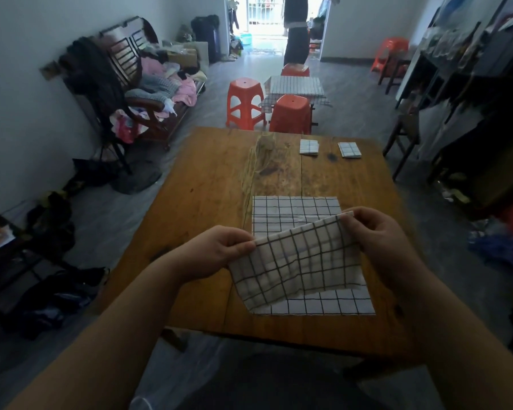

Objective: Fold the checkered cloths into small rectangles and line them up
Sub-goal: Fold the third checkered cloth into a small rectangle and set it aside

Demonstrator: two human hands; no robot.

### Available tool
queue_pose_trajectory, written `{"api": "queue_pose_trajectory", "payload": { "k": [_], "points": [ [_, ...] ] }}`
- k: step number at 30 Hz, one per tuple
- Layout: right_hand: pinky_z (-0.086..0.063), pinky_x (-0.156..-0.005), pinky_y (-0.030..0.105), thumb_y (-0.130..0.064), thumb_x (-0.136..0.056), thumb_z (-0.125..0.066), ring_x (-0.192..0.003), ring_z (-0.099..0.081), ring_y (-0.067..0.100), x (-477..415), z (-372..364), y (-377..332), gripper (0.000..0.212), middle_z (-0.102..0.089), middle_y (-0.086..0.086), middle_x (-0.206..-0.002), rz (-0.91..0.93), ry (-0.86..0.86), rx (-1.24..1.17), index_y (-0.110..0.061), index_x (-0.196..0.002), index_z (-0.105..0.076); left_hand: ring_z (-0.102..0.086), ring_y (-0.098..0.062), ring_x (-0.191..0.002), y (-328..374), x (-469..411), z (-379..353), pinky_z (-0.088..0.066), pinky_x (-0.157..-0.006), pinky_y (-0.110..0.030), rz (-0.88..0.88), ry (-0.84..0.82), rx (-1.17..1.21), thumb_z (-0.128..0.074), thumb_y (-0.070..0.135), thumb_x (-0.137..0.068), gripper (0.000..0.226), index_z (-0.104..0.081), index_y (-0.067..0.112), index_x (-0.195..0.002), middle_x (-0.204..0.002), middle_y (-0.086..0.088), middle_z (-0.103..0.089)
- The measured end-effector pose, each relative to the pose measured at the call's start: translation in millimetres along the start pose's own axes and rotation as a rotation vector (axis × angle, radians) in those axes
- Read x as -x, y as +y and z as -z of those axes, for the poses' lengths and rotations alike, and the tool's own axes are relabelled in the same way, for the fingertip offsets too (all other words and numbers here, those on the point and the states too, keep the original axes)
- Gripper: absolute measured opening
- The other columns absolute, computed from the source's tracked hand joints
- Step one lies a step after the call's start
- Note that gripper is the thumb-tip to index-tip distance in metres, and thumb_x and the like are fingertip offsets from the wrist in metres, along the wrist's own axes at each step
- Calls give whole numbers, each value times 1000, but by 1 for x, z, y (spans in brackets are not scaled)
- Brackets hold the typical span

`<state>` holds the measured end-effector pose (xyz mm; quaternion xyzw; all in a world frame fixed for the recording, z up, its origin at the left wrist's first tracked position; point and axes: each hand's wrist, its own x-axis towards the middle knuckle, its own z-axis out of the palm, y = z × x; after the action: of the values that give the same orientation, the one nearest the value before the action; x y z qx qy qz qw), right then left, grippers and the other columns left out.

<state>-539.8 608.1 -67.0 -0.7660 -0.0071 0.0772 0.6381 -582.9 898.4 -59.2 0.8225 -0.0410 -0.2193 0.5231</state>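
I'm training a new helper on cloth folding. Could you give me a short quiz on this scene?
1. True or false: both the left hand and the right hand pinch the lifted white cloth with black grid lines.
2. How many small folded checkered rectangles lie at the far side of the brown wooden table? A) one B) two C) four
3. Fill in: the folded rectangles lie ___ each other, not stacked.
Key: 1 true; 2 B; 3 beside.
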Motion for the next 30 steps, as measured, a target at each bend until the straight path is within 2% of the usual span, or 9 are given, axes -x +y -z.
{"api": "queue_pose_trajectory", "payload": {
  "k": [4,10,15,18,20,23,26,28,30],
  "points": [
    [-54,-81,47,-26,-99,-56,-90,-62,24,-4,-1,0,22,-67,4,-93,-9,15,-42,-9,-97,-70,-68,3,-67,0,5,3,-46,-50,-10,24,3,33,-49,14,-104,24,-67,10,-119,-95,0,-72],
    [-54,-85,52,-28,-100,-55,-91,-62,24,-7,-7,-1,22,-69,-3,-89,-40,27,-125,-19,-92,-74,-72,-3,-75,-6,10,10,-50,-53,-13,49,71,132,-48,11,-104,26,-66,6,-122,-100,-5,-73],
    [-57,-77,40,-25,-97,-59,-92,-67,21,-9,-9,-4,19,-75,-7,-86,-22,8,-125,-22,-89,-77,-74,-11,-93,-18,13,23,-56,-68,-19,67,-8,108,-52,15,-102,25,-68,11,-120,-105,-4,-76],
    [-56,-67,28,-24,-96,-61,-86,-69,11,-8,-14,-7,17,-74,-4,-92,15,-14,-69,-18,-93,-77,-70,-4,-86,-21,10,33,-53,-74,-25,109,-121,-10,-57,22,-100,25,-68,23,-122,-108,4,-75],
    [-55,-61,20,-23,-96,-61,-79,-68,3,-7,-19,-10,17,-74,-7,-89,41,-35,-46,-17,-91,-77,-69,-1,-93,-15,4,35,-54,-82,-28,102,-172,-94,-60,25,-99,25,-67,27,-123,-112,8,-73],
    [-56,-64,23,-26,-96,-61,-82,-69,6,-6,-27,-12,17,-74,-10,-90,68,-92,12,-21,-91,-77,-67,-2,-105,5,-10,27,-52,-96,-31,19,-183,-199,-58,32,-100,24,-68,29,-121,-114,13,-72],
    [-58,-72,33,-29,-96,-62,-89,-68,15,-5,-34,-10,17,-73,-8,-93,81,-96,39,-25,-91,-77,-66,-1,-95,23,-28,9,-52,-85,-25,-68,-166,-291,-53,36,-102,24,-70,26,-116,-106,11,-72],
    [-55,-71,31,-28,-96,-61,-87,-68,12,-6,-34,-11,17,-73,-9,-91,83,-73,41,-26,-90,-77,-64,-7,-86,28,-39,-2,-53,-80,-28,-111,-116,-343,-51,34,-103,22,-71,25,-106,-96,6,-70],
    [-54,-71,31,-28,-96,-61,-84,-68,6,-6,-30,-14,17,-73,-11,-91,82,-49,29,-24,-90,-77,-62,-5,-79,29,-44,-8,-51,-75,-27,-138,-67,-347,-50,32,-103,21,-69,28,-95,-88,7,-68]
  ]
}}
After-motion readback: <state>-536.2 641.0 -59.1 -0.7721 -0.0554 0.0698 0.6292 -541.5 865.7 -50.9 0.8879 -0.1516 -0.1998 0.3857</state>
